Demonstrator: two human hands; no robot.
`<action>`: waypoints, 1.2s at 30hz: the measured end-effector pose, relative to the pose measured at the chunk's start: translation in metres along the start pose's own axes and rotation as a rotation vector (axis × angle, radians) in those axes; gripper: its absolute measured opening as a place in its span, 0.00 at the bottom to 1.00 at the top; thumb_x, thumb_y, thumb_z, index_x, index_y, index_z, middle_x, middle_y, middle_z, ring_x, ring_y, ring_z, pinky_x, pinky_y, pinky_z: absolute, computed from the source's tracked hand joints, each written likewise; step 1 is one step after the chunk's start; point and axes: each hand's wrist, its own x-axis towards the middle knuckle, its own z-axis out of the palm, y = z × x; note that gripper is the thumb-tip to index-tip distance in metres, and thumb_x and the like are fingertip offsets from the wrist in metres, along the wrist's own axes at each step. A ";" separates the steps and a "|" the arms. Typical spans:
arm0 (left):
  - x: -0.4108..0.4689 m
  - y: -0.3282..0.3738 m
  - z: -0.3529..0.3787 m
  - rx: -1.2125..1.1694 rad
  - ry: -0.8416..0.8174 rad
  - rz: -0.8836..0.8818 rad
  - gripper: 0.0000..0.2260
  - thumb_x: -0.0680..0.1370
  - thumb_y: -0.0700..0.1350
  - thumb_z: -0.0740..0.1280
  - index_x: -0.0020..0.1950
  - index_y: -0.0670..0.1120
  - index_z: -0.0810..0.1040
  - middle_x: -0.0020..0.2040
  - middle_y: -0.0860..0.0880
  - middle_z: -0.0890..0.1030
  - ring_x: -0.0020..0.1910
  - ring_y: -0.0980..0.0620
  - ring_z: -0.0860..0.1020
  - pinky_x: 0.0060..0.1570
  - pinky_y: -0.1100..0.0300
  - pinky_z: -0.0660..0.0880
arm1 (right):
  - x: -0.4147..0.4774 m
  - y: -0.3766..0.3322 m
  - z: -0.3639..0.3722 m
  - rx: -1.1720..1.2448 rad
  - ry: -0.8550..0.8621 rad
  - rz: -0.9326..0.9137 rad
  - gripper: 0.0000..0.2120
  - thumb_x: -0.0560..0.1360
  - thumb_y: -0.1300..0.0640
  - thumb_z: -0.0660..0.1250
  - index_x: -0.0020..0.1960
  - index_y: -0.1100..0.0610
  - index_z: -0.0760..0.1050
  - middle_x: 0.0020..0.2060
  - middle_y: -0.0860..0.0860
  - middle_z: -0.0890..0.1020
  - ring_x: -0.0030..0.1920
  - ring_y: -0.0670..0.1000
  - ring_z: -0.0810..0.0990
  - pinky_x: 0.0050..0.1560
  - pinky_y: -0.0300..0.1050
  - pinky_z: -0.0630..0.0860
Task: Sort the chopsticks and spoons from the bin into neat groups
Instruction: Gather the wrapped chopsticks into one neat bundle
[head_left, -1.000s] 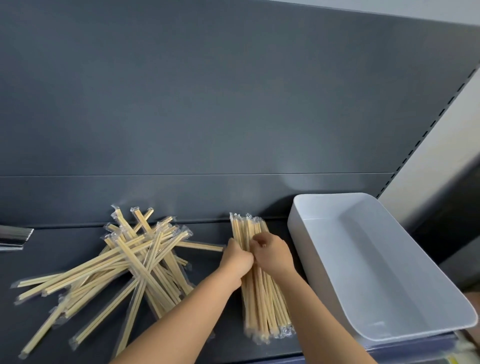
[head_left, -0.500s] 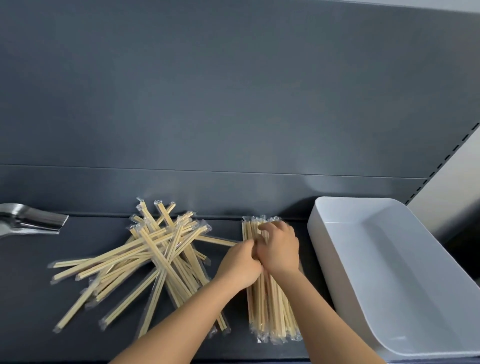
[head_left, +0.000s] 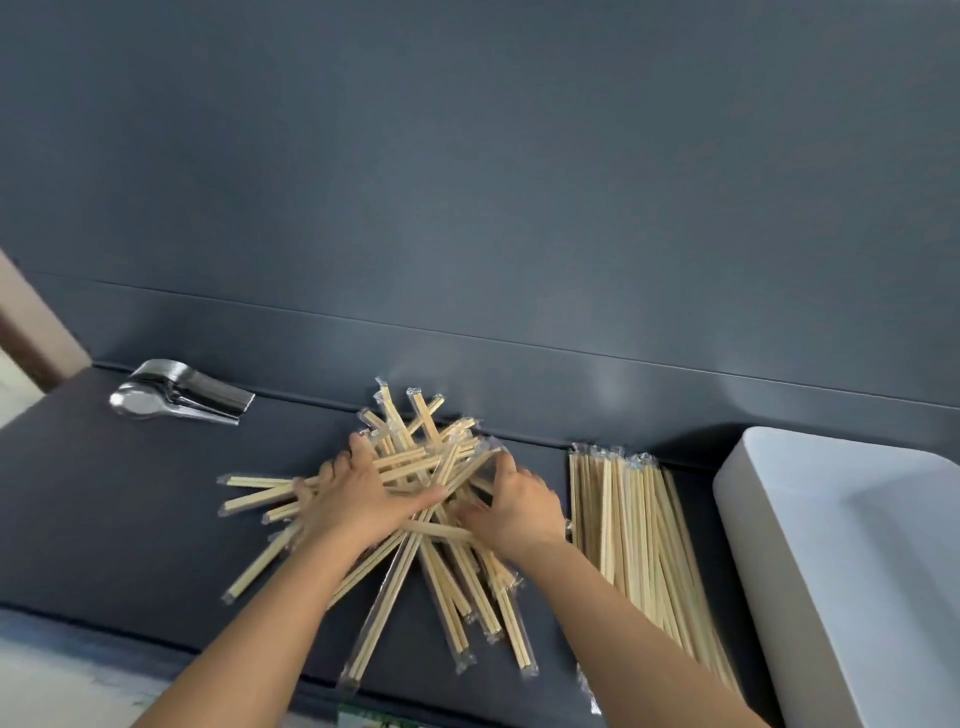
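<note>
A loose, crossed pile of plastic-wrapped wooden chopsticks (head_left: 415, 525) lies in the middle of the dark shelf. My left hand (head_left: 358, 499) rests on the pile's left side with fingers spread flat. My right hand (head_left: 514, 506) presses on the pile's right side, fingers bent over the sticks. To the right a neat, parallel bundle of wrapped chopsticks (head_left: 639, 540) lies by itself. A stack of metal spoons (head_left: 176, 397) sits at the back left. The white bin (head_left: 831, 561) stands at the far right, with nothing visible inside.
A dark back wall (head_left: 467, 208) runs behind the shelf. The shelf's front edge (head_left: 104, 618) crosses the lower left. Bare shelf (head_left: 104, 509) lies between the spoons and the loose pile.
Both hands left the neat bundle and moved left onto the loose pile. The camera swung left, bringing the spoons fully into view.
</note>
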 end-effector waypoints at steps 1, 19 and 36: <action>0.000 -0.001 0.001 0.012 0.007 0.013 0.62 0.57 0.83 0.55 0.79 0.47 0.42 0.77 0.44 0.60 0.75 0.42 0.60 0.71 0.39 0.55 | 0.000 -0.003 0.003 0.065 -0.002 0.009 0.31 0.71 0.37 0.66 0.66 0.53 0.63 0.60 0.52 0.77 0.61 0.55 0.75 0.59 0.52 0.74; 0.004 -0.027 -0.016 -0.388 -0.011 0.096 0.45 0.68 0.75 0.60 0.77 0.52 0.58 0.75 0.48 0.65 0.71 0.46 0.68 0.66 0.45 0.68 | 0.003 -0.021 0.006 0.345 -0.001 0.034 0.20 0.75 0.50 0.68 0.63 0.55 0.66 0.47 0.47 0.76 0.49 0.52 0.78 0.46 0.46 0.76; -0.011 0.007 -0.011 -0.178 0.243 0.159 0.06 0.79 0.46 0.63 0.53 0.46 0.75 0.45 0.50 0.71 0.40 0.50 0.73 0.36 0.57 0.69 | 0.008 -0.031 0.015 0.768 -0.140 0.183 0.08 0.73 0.52 0.68 0.47 0.56 0.77 0.41 0.53 0.83 0.41 0.52 0.82 0.45 0.48 0.80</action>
